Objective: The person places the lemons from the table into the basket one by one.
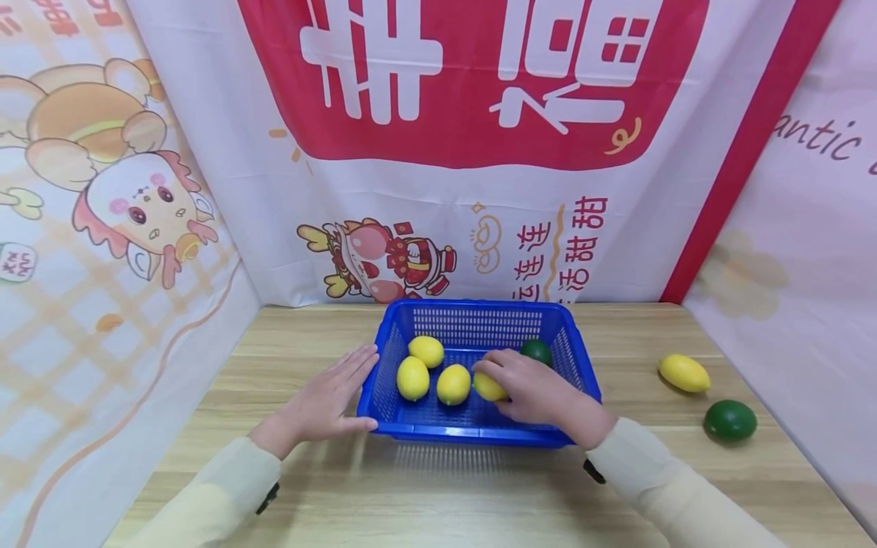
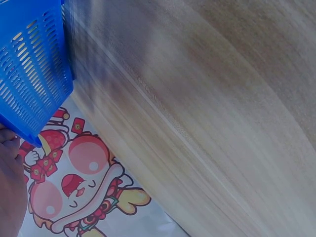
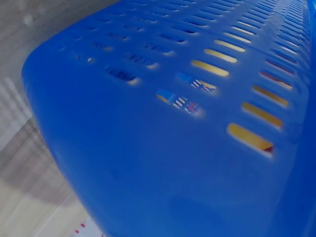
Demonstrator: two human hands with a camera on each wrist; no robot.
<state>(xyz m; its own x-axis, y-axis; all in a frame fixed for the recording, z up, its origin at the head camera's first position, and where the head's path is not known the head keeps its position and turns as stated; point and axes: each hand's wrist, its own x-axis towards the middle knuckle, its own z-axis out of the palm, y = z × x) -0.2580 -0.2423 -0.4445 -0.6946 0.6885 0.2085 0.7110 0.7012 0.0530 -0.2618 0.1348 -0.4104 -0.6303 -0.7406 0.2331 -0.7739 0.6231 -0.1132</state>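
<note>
A blue slotted plastic basket (image 1: 438, 436) stands on the table, its side wall filling most of the right wrist view. My right hand (image 1: 530, 387) reaches inside and grips a yellow lemon (image 1: 489, 387), partly hidden by the fingers. Left of it in the basket lie three more lemons: one in the middle (image 1: 454, 385), one at the left (image 1: 413, 378) and one behind (image 1: 426, 352). A dark green avocado-shaped fruit (image 1: 537, 351) sits behind my right hand. With fingers straight, my left hand (image 1: 327, 397) touches the basket's left rim; its edge shows in the left wrist view.
On the wooden table (image 1: 274, 487), right of the basket, lie another lemon (image 1: 684, 373) and a second dark green fruit (image 1: 730, 421). Printed cloth walls (image 1: 466, 198) enclose the table at the back and both sides, the back one close behind the basket.
</note>
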